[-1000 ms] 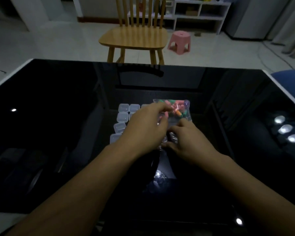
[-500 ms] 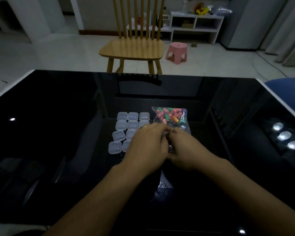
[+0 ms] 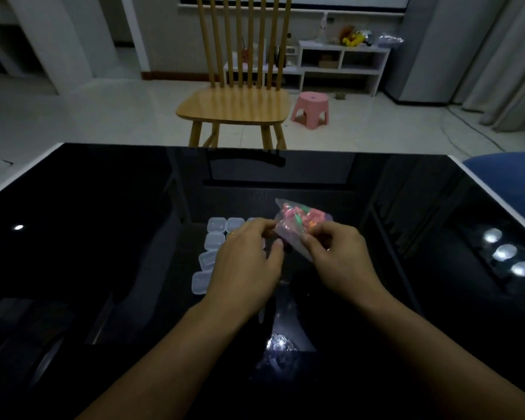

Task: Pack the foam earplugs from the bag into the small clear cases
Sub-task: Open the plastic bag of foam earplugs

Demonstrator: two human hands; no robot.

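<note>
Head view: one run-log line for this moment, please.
phase: opening bag | left hand: pinches bag | right hand: pinches bag | earplugs: inside bag | cases: on table

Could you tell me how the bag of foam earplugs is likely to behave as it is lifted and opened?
The bag of foam earplugs looks floppy: its thin clear film crumples where the left hand and right hand pinch it. It is probably very light, being foam-filled. Loose earplugs could shift or spill once it opens.
</note>
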